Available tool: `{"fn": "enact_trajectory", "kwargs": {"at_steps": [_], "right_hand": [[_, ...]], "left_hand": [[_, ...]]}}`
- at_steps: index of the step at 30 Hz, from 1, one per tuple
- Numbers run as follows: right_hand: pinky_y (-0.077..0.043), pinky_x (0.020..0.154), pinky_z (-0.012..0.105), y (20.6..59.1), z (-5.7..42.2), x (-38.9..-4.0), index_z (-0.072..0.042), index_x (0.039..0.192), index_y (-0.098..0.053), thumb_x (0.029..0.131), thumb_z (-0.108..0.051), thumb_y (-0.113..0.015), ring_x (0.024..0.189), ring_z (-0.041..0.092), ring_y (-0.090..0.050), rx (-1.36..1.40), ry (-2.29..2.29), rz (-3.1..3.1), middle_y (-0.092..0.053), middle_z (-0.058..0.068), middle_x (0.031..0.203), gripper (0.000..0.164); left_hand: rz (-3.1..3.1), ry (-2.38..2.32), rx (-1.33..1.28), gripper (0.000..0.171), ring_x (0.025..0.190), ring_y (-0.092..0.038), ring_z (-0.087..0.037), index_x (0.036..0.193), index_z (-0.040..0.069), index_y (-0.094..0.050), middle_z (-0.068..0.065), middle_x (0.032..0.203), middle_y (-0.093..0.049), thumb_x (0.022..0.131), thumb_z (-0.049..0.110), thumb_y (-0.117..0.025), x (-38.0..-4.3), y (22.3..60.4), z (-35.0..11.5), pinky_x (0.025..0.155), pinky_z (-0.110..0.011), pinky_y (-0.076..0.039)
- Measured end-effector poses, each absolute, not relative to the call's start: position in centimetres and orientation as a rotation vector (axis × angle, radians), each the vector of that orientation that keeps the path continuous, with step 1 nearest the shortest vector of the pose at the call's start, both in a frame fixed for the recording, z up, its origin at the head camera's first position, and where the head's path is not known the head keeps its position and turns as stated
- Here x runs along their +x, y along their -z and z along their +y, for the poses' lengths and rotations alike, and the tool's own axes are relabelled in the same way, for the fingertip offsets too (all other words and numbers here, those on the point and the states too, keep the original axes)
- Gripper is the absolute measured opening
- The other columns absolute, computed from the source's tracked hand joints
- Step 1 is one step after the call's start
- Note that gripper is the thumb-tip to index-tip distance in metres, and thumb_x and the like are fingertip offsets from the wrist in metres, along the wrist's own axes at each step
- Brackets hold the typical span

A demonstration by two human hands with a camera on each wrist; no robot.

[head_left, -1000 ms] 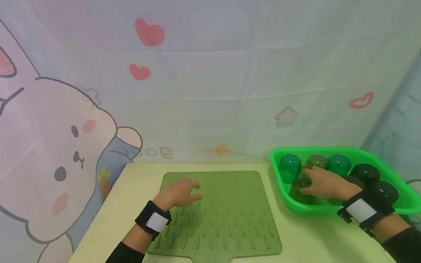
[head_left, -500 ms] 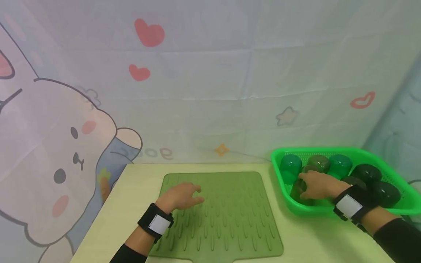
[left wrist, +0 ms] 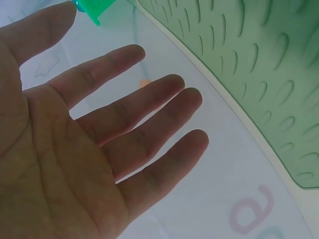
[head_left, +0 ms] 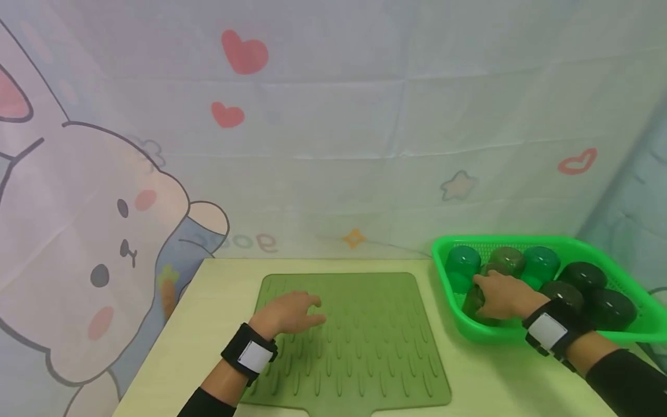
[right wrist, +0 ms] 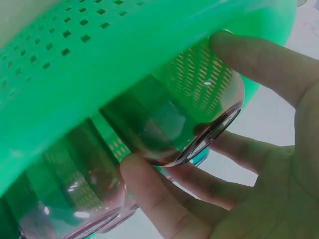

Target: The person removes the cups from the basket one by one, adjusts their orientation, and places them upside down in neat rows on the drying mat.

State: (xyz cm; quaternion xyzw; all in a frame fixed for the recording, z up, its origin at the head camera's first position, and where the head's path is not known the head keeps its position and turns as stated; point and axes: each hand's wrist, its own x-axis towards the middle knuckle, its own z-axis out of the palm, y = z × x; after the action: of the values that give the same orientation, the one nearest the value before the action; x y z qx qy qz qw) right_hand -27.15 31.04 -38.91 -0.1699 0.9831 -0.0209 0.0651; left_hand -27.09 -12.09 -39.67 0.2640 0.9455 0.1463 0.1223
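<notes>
My right hand point(head_left: 508, 295) reaches into the green plastic basket point(head_left: 443, 284) and grips a brownish see-through cup point(right wrist: 164, 119) near the basket's front left corner. In the right wrist view, thumb and fingers curl around its end, while the cup still sits within the basket. Another tinted cup point(right wrist: 75, 184) lies beside it, close to one fingertip. Over the green ridged mat point(head_left: 365, 341) hovers my left hand point(head_left: 289, 313), holding nothing. Its fingers are spread and nearly straight in the left wrist view point(left wrist: 114, 119).
Upside-down cups share the basket: teal ones point(head_left: 541, 265) at the back and several dark ones point(head_left: 609, 307) at the right. The pale table point(head_left: 172, 359) ends at a printed cloth backdrop point(head_left: 333, 145).
The fingers of my right hand have drawn in around the brownish cup, and the wrist has shifted slightly left. My left hand keeps its pose over the mat.
</notes>
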Motion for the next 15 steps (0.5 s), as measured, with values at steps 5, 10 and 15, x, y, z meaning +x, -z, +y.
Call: {"fn": "enact_trajectory", "kwargs": {"at_steps": [5,10,15], "right_hand": [[-0.051,0.068,0.05,38.2,31.1,-26.7,0.012,0.123,-0.051,0.075,-0.024,-0.078,0.096,0.047,-0.056,-0.521,0.105,2.979,-0.05,0.037,0.117,0.066],[-0.048,0.059,0.042,37.0,31.4,-26.3,0.008,0.12,-0.053,0.073,-0.024,-0.078,0.082,0.033,-0.058,-0.504,0.184,3.014,-0.052,0.031,0.11,0.063],[-0.049,0.061,0.041,36.2,31.6,-26.0,0.008,0.121,-0.052,0.074,-0.026,-0.078,0.082,0.031,-0.057,-0.497,0.193,3.018,-0.052,0.028,0.107,0.064]], "left_hand": [[2.76,-0.436,0.763,0.043,0.125,-0.044,-0.035,0.127,0.007,-0.058,-0.018,0.131,-0.051,0.096,0.037,-0.055,-26.9,39.8,-12.1,0.1,-0.049,-0.038],[2.764,-0.428,0.765,0.045,0.125,-0.044,-0.036,0.128,0.005,-0.057,-0.019,0.132,-0.051,0.096,0.036,-0.055,-26.7,39.7,-12.0,0.1,-0.048,-0.038],[2.765,-0.423,0.756,0.047,0.125,-0.044,-0.035,0.13,0.003,-0.055,-0.019,0.132,-0.051,0.096,0.036,-0.055,-26.6,39.5,-11.8,0.101,-0.048,-0.038]]}}
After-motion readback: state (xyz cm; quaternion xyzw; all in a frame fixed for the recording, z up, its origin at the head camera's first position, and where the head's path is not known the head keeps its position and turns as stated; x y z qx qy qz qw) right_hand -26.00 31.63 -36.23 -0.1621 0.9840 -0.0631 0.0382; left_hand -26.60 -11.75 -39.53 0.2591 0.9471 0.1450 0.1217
